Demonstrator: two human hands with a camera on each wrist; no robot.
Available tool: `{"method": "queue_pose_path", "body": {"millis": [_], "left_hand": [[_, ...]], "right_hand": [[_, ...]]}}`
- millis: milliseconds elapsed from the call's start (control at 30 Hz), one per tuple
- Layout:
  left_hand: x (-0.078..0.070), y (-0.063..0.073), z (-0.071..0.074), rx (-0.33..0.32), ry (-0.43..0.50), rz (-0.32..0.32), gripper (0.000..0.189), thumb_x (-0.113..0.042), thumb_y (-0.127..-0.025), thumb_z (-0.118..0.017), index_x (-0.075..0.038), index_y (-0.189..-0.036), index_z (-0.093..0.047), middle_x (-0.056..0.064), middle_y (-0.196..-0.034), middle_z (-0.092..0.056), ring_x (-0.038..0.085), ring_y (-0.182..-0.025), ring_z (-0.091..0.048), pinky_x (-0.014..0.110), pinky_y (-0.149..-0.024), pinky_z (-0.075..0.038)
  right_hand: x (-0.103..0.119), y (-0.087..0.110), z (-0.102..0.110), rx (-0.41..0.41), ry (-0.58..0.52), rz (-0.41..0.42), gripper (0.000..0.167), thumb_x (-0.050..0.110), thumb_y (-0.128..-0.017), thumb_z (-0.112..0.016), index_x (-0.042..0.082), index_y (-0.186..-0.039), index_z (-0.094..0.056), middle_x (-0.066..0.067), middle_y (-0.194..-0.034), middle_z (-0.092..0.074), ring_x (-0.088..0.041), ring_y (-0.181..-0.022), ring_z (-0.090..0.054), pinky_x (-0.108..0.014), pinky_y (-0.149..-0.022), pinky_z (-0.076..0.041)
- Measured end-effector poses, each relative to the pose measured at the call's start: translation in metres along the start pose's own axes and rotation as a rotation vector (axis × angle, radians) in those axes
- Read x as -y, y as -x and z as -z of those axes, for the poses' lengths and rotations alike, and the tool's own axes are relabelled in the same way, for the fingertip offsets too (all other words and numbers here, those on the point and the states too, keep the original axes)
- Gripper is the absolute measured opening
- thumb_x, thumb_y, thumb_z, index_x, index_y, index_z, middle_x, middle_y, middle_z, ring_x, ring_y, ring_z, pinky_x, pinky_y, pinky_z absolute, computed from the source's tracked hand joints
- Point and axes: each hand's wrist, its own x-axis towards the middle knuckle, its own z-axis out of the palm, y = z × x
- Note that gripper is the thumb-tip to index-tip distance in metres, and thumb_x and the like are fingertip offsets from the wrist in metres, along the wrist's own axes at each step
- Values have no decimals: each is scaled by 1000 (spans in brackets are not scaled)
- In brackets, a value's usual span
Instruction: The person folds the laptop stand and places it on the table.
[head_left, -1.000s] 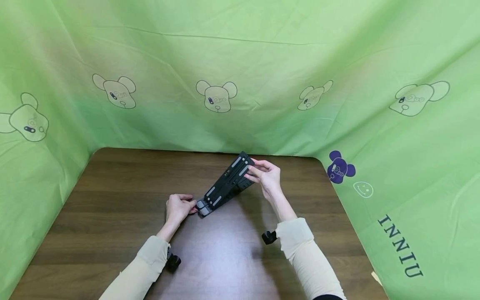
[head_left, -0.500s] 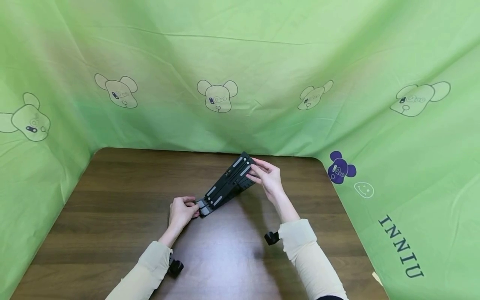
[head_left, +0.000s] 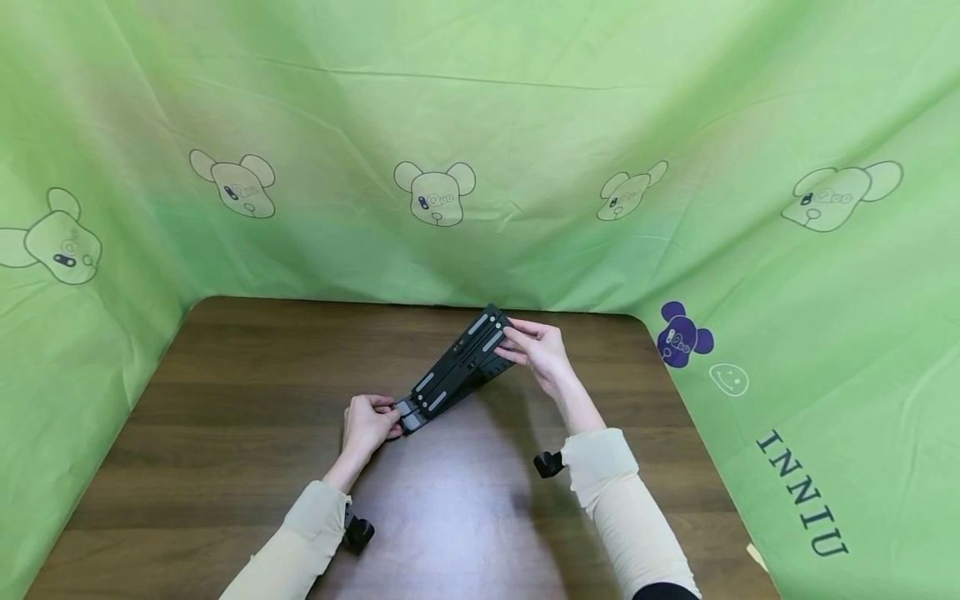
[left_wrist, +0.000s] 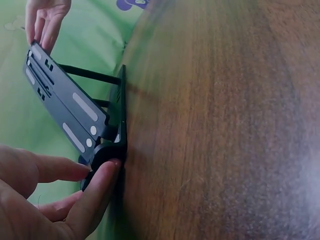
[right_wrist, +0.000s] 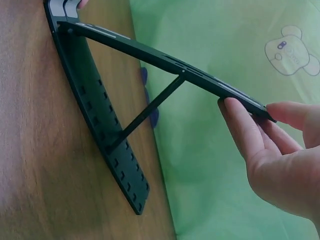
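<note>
A black folding laptop stand (head_left: 456,367) with grey pads lies diagonally on the table, its upper plate (left_wrist: 65,100) tilted up from the base. In the right wrist view a thin strut (right_wrist: 152,109) props that plate above the slotted base plate (right_wrist: 102,117). My left hand (head_left: 367,425) pinches the hinged lip end between thumb and fingers, down near the tabletop. At the raised far end, my right hand (head_left: 546,354) grips the edge of the upper plate, with digits on both faces.
The brown wooden table (head_left: 247,467) runs back to a green printed curtain (head_left: 525,108) that hangs around the far edge and sides. Small black wrist cameras hang at both cuffs, the right one (head_left: 549,464) over the table.
My left hand has shifted slightly right along the lip end. The right hand has drifted a little rightward, still holding the plate's edge; the stand's tilt looks nearly the same.
</note>
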Motion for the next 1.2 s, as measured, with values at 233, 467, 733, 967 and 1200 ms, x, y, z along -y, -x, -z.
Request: {"method": "queue_pose_path", "body": {"millis": [233,467,733,967,1200], "left_hand": [[-2,-2,1,16,53,19,31,13,-93,-67,19,-123,-72,16,-90,-72,10,-58,-72,26,-59,-67],[-7,-8,4,8,45,18,31,12,-94,-70,18,-124,-73,17,-90,-75,7,-57,-70,24,-58,-66],[-9,-16,7,-4,2,24,29,11,-94,-71,15,-122,-75,17,-89,-78,6,-55,-70,24,-58,-66],[-10,-21,9,-3,-7,12,30,11,-93,-70,17,-123,-75,21,-92,-80,4,-53,-68,24,-56,-65],[-12,-29,11,-20,-44,4,30,9,-93,-72,14,-122,-76,25,-99,-81,2,-52,-67,23,-56,-64]], "right_hand": [[-1,-1,0,-8,-49,-26,49,-7,-107,-61,-16,-154,-50,-3,-104,-83,-12,-86,-81,-29,-87,-70],[-4,2,-3,-21,-98,-23,42,-9,-106,-62,-14,-147,-58,0,-96,-83,-14,-86,-82,-31,-87,-70],[-7,5,-2,-21,-153,-14,25,-11,-105,-62,-8,-128,-71,-1,-94,-82,-15,-85,-82,-39,-98,-67],[-9,9,0,2,-206,-9,23,-12,-105,-60,2,-110,-78,-3,-94,-83,-16,-86,-82,-34,-91,-69],[-9,11,0,22,-250,-13,29,-14,-105,-57,6,-103,-78,-4,-94,-83,-16,-86,-82,-29,-83,-70]]}}
